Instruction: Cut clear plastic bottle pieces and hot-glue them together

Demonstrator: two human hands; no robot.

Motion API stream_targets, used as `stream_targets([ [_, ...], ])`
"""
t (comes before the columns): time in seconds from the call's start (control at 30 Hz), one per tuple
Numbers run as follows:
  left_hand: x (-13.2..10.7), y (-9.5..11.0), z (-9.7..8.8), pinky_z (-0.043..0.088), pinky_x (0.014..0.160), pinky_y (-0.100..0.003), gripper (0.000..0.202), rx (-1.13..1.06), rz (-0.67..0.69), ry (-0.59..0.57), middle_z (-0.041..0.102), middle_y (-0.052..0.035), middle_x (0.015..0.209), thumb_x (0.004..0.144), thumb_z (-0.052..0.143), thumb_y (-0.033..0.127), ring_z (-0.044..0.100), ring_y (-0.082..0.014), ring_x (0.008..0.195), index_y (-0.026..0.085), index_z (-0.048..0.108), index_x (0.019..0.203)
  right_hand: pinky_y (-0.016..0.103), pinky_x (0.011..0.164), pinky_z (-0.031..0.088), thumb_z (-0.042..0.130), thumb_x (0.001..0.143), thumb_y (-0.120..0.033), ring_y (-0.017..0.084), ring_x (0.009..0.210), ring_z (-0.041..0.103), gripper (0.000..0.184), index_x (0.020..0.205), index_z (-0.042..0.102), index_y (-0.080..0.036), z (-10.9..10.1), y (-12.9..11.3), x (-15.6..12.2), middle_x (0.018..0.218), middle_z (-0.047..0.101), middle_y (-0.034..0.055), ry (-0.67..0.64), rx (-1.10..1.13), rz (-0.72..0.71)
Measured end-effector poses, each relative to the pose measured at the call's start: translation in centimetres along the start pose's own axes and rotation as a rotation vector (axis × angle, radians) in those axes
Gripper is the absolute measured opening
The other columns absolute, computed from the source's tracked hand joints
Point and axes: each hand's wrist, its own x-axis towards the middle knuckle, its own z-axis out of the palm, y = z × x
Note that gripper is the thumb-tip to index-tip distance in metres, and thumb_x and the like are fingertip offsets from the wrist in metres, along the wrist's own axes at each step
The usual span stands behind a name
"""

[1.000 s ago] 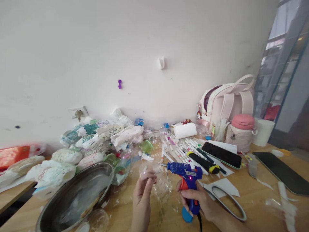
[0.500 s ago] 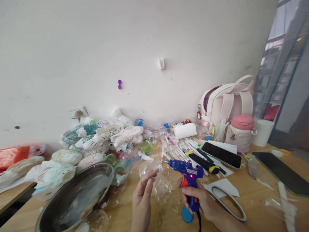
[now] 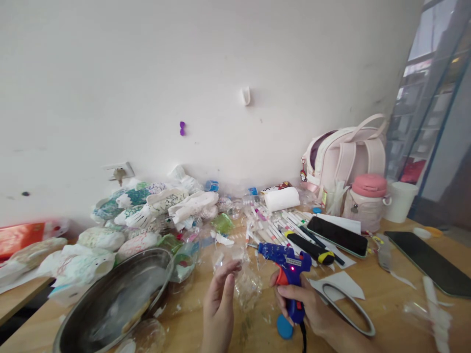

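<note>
In the head view, my right hand [image 3: 300, 296] is wrapped round the handle of a blue glue gun [image 3: 285, 257], its fingers at the orange trigger. A small red light glows on the gun's side, and its metal nozzle points left. My left hand [image 3: 221, 301] is raised left of the gun, fingers curved and thumb up, around the edge of a crumpled clear plastic piece [image 3: 248, 287]. Its transparency blurs where the fingers touch it. A blue bottle cap [image 3: 284, 326] lies below the gun, near the black cord.
An oval metal basin [image 3: 114, 299] stands at left, before a heap of drawn-on paper-wrapped bottles [image 3: 158, 201]. Markers [image 3: 272, 225], a yellow-black utility knife [image 3: 311, 247], scissors [image 3: 349, 311] and phones [image 3: 338, 235] lie right. A pink backpack [image 3: 346, 152] stands against the wall.
My left hand has shifted very slightly to the right and down. The glue gun in my right hand has barely moved.
</note>
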Motion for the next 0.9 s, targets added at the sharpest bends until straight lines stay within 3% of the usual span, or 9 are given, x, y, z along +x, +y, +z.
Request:
stream_targets([
  [0.23, -0.04, 0.01, -0.18, 0.052, 0.088, -0.037, 0.033, -0.016, -0.041, -0.039, 0.074, -0.0084, 0.099, 0.078, 0.061, 0.050, 0.068, -0.0230, 0.092, 0.023, 0.072, 0.092, 0.018, 0.034, 0.035, 0.070, 0.062, -0.042, 0.010, 0.041, 0.046, 0.036, 0.082, 0.064, -0.013, 0.02, -0.11, -0.01, 0.050, 0.050, -0.0032, -0.036, 0.003, -0.019],
  [0.43, 0.11, 0.11, 0.02, 0.054, 0.082, -0.035, 0.033, -0.022, -0.009, -0.004, 0.074, -0.0084, 0.095, 0.076, 0.062, 0.052, 0.069, -0.0222, 0.086, 0.023, 0.073, 0.089, 0.018, 0.034, 0.035, 0.069, 0.062, -0.040, 0.009, 0.039, 0.045, 0.032, 0.078, 0.064, -0.013, 0.15, -0.13, -0.06, 0.051, 0.050, -0.0028, -0.070, -0.020, -0.033],
  [0.67, 0.20, -0.29, -0.27, 0.042, 0.098, -0.047, 0.036, 0.007, -0.045, 0.026, 0.073, -0.0083, 0.091, 0.074, 0.062, 0.055, 0.062, -0.0275, 0.102, 0.024, 0.072, 0.091, 0.017, 0.033, 0.032, 0.067, 0.065, -0.042, 0.007, 0.033, 0.038, 0.030, 0.073, 0.061, -0.014, 0.11, -0.10, -0.04, 0.044, 0.050, -0.0031, -0.139, -0.040, -0.073],
  [0.9, 0.31, -0.06, -0.17, 0.041, 0.099, -0.048, 0.038, 0.014, -0.053, 0.021, 0.073, -0.0077, 0.084, 0.074, 0.062, 0.056, 0.061, -0.0288, 0.105, 0.023, 0.072, 0.091, 0.017, 0.032, 0.032, 0.067, 0.066, -0.043, 0.007, 0.033, 0.038, 0.030, 0.073, 0.059, -0.014, -0.03, 0.12, -0.09, 0.045, 0.050, -0.0028, -0.130, -0.039, -0.074],
])
